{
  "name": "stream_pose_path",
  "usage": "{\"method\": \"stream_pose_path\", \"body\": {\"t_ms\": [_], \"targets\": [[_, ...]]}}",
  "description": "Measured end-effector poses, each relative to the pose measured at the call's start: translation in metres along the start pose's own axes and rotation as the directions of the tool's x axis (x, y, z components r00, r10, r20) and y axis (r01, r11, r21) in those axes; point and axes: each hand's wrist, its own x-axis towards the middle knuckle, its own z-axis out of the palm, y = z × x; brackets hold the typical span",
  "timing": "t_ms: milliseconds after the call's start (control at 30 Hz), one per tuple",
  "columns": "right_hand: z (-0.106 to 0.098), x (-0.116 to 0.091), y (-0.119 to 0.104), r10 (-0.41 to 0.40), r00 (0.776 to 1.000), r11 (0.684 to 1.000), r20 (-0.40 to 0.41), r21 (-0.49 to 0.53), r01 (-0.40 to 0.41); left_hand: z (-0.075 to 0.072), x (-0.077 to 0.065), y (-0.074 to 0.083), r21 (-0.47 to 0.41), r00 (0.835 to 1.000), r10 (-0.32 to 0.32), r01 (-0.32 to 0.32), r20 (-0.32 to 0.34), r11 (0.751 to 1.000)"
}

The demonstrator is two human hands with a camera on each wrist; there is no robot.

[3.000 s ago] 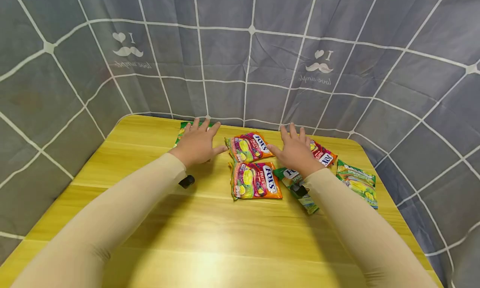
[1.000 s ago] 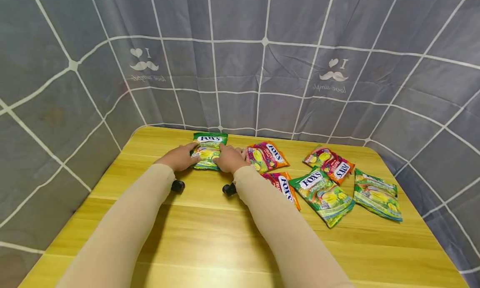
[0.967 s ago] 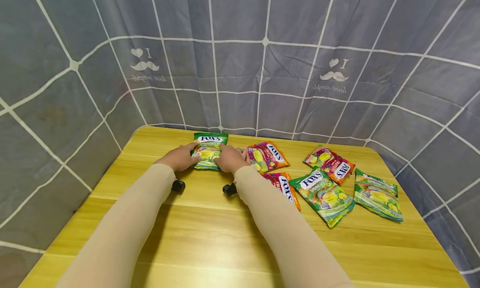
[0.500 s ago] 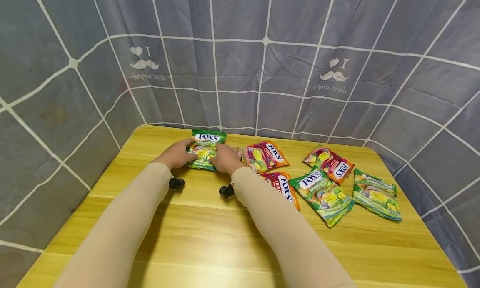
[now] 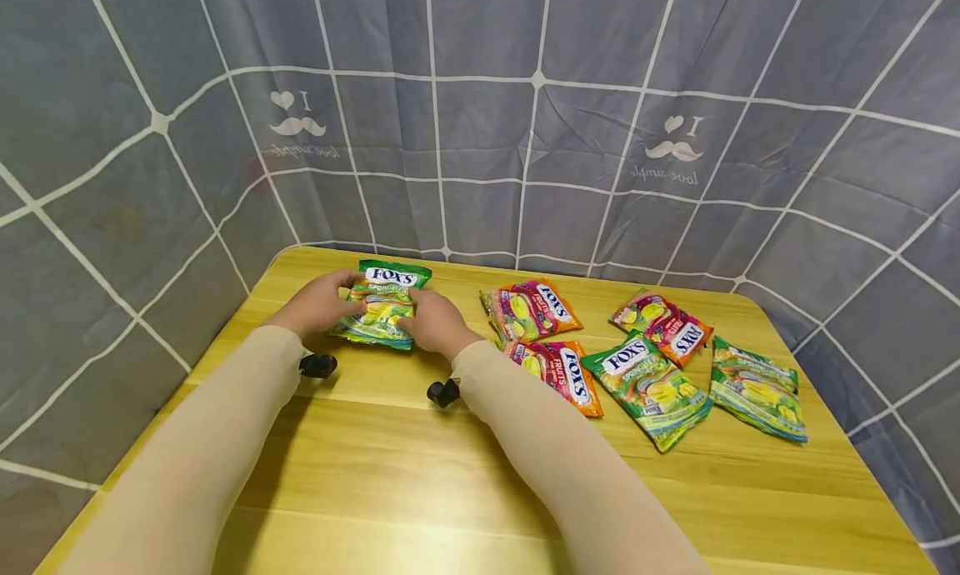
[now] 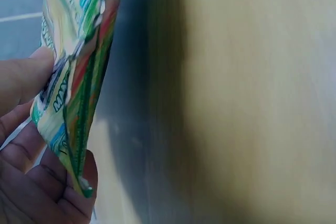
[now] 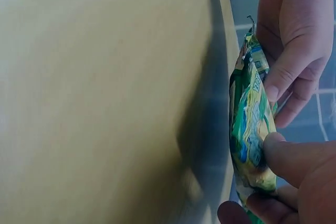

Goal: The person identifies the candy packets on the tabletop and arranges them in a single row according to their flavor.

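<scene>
A green FOX'S candy packet [image 5: 384, 302] is held up by both hands near the back left of the table. My left hand [image 5: 321, 302] pinches its left side, thumb on the printed face. The right hand [image 5: 438, 322] grips the opposite side in the same way. In the left wrist view the packet [image 6: 73, 72] appears edge-on, with the left thumb on its face and fingers behind. The right wrist view shows both hands on the packet [image 7: 253, 124], clear of the tabletop, with a shadow beneath.
Two red-and-orange candy packets, one farther back [image 5: 529, 312] and one nearer [image 5: 564, 373], lie mid-table. Rightward are another red packet [image 5: 660, 327] and two green ones, one tilted [image 5: 648, 390] and one by the right edge [image 5: 757, 392]. A grey curtain [image 5: 487, 125] borders the wooden table [image 5: 390, 500].
Three seconds ago both hands were spread flat, the right one over the right-hand packets. Both then took hold of the back-left green packet, which has since moved left and come up off the table.
</scene>
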Motion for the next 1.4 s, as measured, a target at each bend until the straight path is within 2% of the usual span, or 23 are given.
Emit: {"method": "stream_pose_path", "body": {"t_ms": [400, 567, 667, 833, 1033, 1200, 1400], "targets": [[0.009, -0.018, -0.028, -0.092, 0.994, 0.995, 0.064, -0.034, 0.094, -0.019, -0.037, -0.023, 0.015, 0.998, 0.008, -0.009, 0.056, 1.0], [0.013, -0.024, -0.034, -0.106, 0.99, 0.992, 0.09, -0.059, 0.111, -0.023, -0.045, -0.028, 0.064, 0.996, 0.02, -0.026, 0.082, 0.998], [0.016, -0.027, -0.037, -0.124, 0.986, 0.988, 0.108, -0.081, 0.133, -0.025, -0.05, -0.031, 0.092, 0.994, 0.007, -0.017, 0.107, 0.996], [0.02, -0.031, -0.039, -0.155, 0.979, 0.978, 0.134, -0.115, 0.171, -0.027, -0.058, -0.034, 0.09, 0.987, -0.019, 0.004, 0.16, 0.996], [0.024, -0.033, -0.042, -0.195, 0.969, 0.969, 0.152, -0.123, 0.215, -0.031, -0.065, -0.039, 0.097, 0.982, 0.001, -0.019, 0.187, 0.995], [0.027, -0.031, -0.042, -0.178, 0.972, 0.975, 0.153, -0.106, 0.195, -0.032, -0.067, -0.042, 0.08, 0.978, 0.006, -0.023, 0.207, 0.997], [0.031, -0.027, -0.041, -0.166, 0.973, 0.973, 0.159, -0.135, 0.188, -0.035, -0.067, -0.047, 0.092, 0.979, 0.015, -0.034, 0.201, 0.995]]}}
